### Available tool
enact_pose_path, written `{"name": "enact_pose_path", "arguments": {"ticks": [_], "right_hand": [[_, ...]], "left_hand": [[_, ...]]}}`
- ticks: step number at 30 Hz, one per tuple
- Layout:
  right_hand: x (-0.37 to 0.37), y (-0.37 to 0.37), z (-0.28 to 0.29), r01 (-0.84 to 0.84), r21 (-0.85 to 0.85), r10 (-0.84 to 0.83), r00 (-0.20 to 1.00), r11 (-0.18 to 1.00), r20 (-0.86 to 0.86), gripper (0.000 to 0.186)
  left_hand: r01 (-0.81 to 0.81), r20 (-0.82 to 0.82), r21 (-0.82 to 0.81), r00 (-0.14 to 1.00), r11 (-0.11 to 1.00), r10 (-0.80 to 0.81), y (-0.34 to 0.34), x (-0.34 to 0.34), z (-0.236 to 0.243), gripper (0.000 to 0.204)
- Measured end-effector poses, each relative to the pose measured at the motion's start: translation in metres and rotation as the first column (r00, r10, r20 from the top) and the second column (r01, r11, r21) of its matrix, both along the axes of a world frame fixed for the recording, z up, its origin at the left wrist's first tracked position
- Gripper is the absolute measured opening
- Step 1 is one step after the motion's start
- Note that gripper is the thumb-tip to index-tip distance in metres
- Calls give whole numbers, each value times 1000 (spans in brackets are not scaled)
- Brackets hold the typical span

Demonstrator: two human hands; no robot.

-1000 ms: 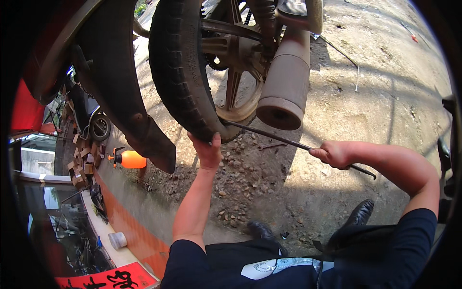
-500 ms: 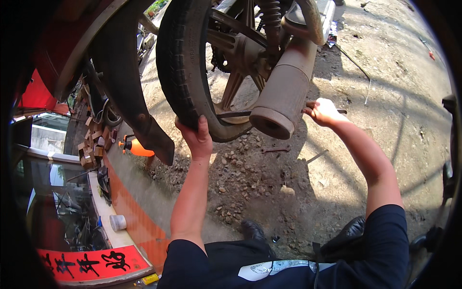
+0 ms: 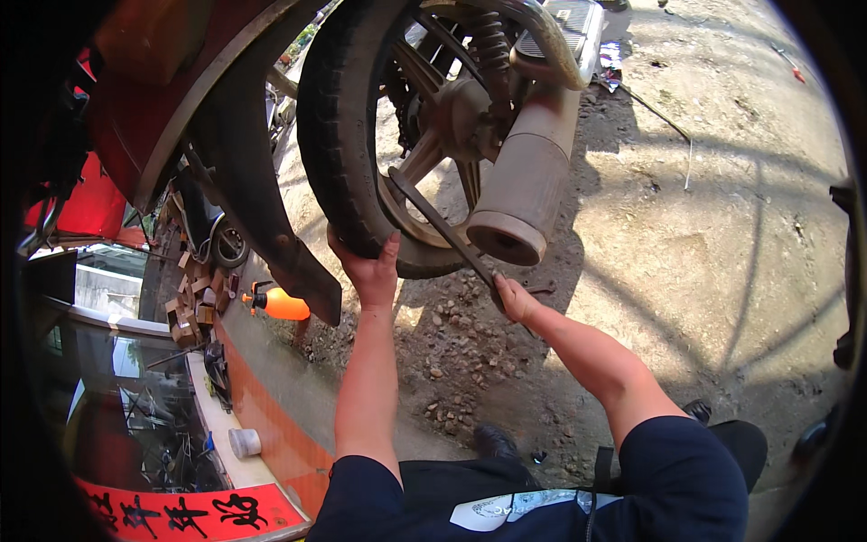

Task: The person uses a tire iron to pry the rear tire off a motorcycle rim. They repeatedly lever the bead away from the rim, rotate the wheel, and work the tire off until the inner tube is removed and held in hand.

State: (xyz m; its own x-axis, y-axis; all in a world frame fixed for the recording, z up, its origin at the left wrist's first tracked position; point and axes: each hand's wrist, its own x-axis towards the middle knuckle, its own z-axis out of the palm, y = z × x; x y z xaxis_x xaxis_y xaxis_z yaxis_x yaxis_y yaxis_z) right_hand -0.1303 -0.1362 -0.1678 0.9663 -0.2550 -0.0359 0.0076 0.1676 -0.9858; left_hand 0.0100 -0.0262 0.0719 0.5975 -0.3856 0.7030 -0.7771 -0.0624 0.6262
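My left hand is wrapped round the lower left part of a motorcycle's black rear tyre, thumb upward on the tread. My right hand is closed on a long dark metal bar, held diagonally with its far end at the inner edge of the tyre, beside the wheel rim. To the wheel's right is a grey cylindrical exhaust silencer, with a coiled shock absorber above. A dark mudguard hangs left of the tyre.
An orange sprayer stands left of the wheel, near cardboard pieces and parked vehicles. A grey cup sits on a sill above a red banner. Thin rods, a red-handled tool and gravel lie on the sunlit ground.
My right hand has come leftward and down, from behind the silencer to in front of it. The bar now angles more steeply across the wheel. My left hand stays on the tyre.
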Motion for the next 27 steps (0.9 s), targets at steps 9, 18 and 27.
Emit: {"name": "enact_pose_path", "arguments": {"ticks": [9,18,27], "right_hand": [[-63,114,68,1,700,44,998,714,-46,48],[-137,164,35,369,303,-288,915,879,-282,42],[-112,212,20,377,215,-325,915,901,-241,32]], "left_hand": [[145,-176,-118,971,982,-165,13,21,-14,85],[-43,61,107,997,993,36,17,7,-46,115],[86,-163,33,983,996,-80,18,15,-46,108]]}}
